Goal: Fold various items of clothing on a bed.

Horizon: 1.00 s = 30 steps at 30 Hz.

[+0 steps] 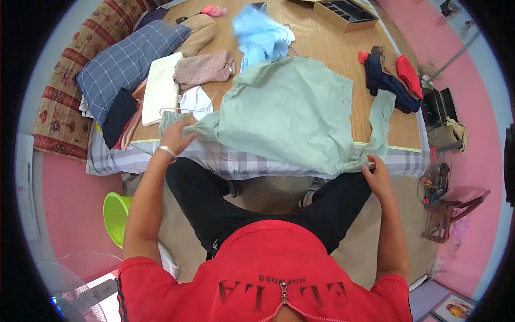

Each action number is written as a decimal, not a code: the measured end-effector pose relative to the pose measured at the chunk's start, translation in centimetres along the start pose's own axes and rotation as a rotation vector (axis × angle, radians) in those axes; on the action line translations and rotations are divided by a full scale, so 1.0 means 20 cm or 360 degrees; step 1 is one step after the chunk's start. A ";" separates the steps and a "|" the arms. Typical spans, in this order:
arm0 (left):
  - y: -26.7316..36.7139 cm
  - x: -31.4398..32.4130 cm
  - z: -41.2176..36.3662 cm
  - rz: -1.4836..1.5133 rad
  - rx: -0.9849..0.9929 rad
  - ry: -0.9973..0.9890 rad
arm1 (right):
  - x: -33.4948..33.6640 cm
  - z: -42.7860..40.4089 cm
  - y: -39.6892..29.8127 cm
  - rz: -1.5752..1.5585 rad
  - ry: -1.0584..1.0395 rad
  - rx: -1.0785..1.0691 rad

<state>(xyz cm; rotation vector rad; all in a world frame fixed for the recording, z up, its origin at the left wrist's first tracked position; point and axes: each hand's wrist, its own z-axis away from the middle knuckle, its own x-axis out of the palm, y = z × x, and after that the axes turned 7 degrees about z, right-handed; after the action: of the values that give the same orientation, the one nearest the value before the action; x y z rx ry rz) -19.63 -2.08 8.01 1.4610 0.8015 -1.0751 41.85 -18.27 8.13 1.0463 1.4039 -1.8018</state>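
A pale green long-sleeved garment (pixel 285 112) lies spread over the near edge of the bed, its hem side to the right. My left hand (pixel 176 135) holds its left sleeve close to the ribbed cuff (pixel 171 117). At the lower right corner, my right hand (pixel 377 173) pinches the cloth where the other sleeve (pixel 380 116) runs away from me. A white cloth piece (pixel 196 100) and a thin wire hanger (pixel 219 154) show by the left sleeve. Beyond the green garment is a crumpled light blue garment (pixel 261 36), partly blurred.
Folded clothes (pixel 392 80) are stacked at right. On the left are a checked pillow (pixel 128 68), a cream folded cloth (pixel 162 90) and a mauve folded garment (pixel 204 69). An open box (pixel 346 16) sits at the far side. A green bucket (pixel 116 219) and a wooden chair (pixel 440 223) stand on the floor.
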 end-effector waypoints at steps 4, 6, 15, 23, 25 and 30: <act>0.24 0.24 -0.26 0.0175 0.0130 0.0145 | 0.15 -0.07 -0.07 0.0347 0.0125 -0.0250; 0.31 0.36 -0.42 0.0207 -0.0154 0.0097 | 0.20 -0.05 -0.08 0.0526 0.0163 -0.0280; 0.38 0.67 -0.77 0.0333 -0.0596 0.0103 | 0.23 -0.12 0.01 0.0698 0.0077 -0.0316; 0.57 0.57 -0.61 0.1142 -0.0040 0.0702 | -0.12 -0.55 0.20 0.0881 0.0800 -0.0004; 0.66 0.57 -0.48 0.1558 0.0065 0.0156 | -0.10 -0.59 0.11 0.0909 0.0666 -0.0177; 1.06 0.54 -0.14 0.1397 0.0699 -0.0048 | 0.26 -0.73 -0.50 -0.0861 -0.0164 0.0224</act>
<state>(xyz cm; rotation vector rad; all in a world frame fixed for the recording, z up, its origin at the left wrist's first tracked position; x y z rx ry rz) 4.20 -3.89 5.86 1.8829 -0.1545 -0.5913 33.84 -1.63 6.59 0.6599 1.6204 -2.3280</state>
